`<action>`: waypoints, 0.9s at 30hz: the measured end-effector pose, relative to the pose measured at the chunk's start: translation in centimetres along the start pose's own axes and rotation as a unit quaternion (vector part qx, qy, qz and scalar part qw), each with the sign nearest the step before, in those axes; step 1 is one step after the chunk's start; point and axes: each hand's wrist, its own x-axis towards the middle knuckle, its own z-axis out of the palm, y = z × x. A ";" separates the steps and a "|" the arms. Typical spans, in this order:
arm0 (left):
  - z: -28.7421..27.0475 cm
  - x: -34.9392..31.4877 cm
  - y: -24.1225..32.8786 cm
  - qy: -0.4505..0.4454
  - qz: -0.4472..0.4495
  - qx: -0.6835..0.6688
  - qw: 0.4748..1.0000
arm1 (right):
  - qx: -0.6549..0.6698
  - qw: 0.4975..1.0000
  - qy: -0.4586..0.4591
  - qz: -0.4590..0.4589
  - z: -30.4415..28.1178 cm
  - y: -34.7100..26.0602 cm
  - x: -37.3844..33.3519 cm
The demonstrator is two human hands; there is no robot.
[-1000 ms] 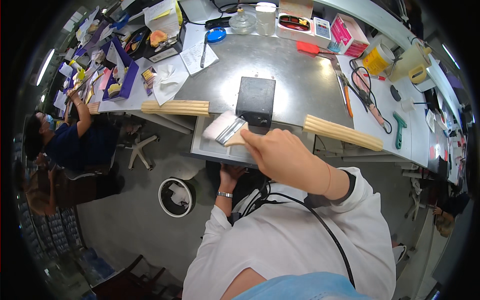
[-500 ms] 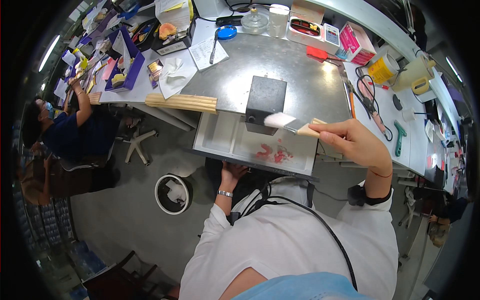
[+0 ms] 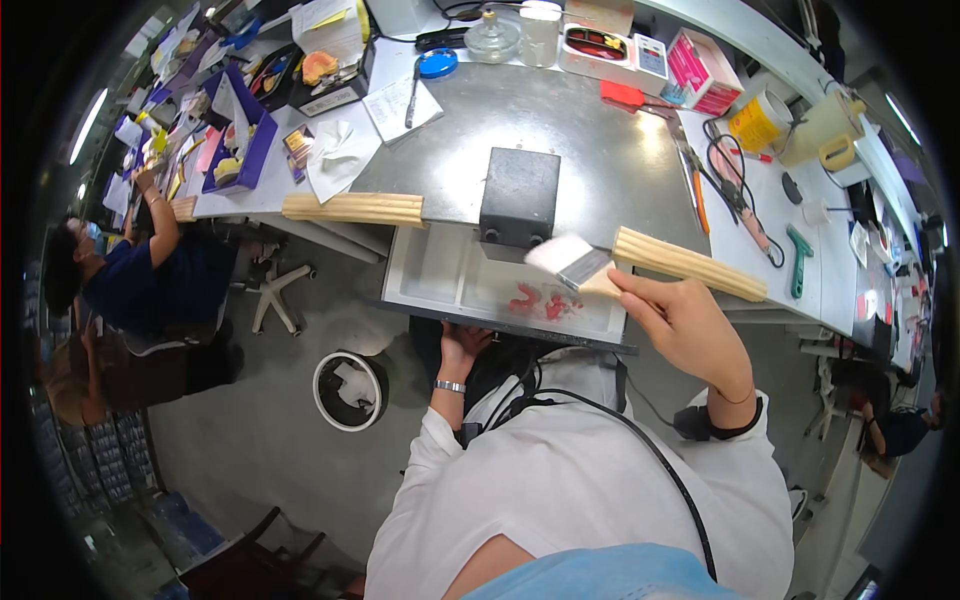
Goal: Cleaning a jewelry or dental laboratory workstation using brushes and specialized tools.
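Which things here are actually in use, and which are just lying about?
In use: paintbrush held in the right hand; open drawer gripped by the left hand; pink pieces inside; black block.

Lying about: blue lid, yellow tub, pink box, green tool.

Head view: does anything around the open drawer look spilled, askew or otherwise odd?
Small red bits lie loose on the floor of the pulled-out drawer, below the black box. The right hand holds a brush just above them; the left hand sits under the drawer's front edge. Nothing looks broken or tipped.
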 end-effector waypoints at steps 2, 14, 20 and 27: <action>0.0 0.4 0.0 -0.001 -0.006 -0.001 1.000 | -0.005 1.000 0.025 0.002 0.8 0.3 1.3; 0.6 -0.4 0.3 0.020 -0.001 0.014 1.000 | -0.056 0.996 0.011 -0.069 2.4 1.9 3.4; 0.4 0.2 0.5 0.022 -0.001 0.016 1.000 | -0.058 0.998 -0.015 -0.036 7.2 6.6 5.9; 0.7 0.0 0.2 0.031 0.005 0.013 0.999 | -0.016 0.999 0.033 0.016 -4.5 3.3 2.6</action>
